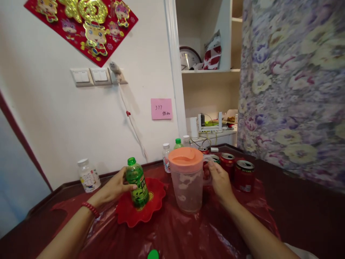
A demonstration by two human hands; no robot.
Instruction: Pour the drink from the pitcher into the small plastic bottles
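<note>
My left hand [120, 183] is closed round a green plastic drink bottle [138, 189] with a printed label. The bottle stands upright on a red plate with a wavy rim [125, 214]. To the right of the plate is a clear plastic pitcher [188, 192] with an orange lid [185, 156], upright on the table. My right hand [219, 180] grips the pitcher's handle, and the fingers on its far side are partly hidden. A green bottle cap [153, 254] shows at the bottom edge; whether it is loose I cannot tell.
Several drink cans [244, 176] stand right of the pitcher. Behind it are small bottles [166, 158], and a white-capped bottle [88, 176] stands far left. Red plastic film [167, 239] covers part of the dark table [302, 205]. A white cord [132, 124] hangs down the wall.
</note>
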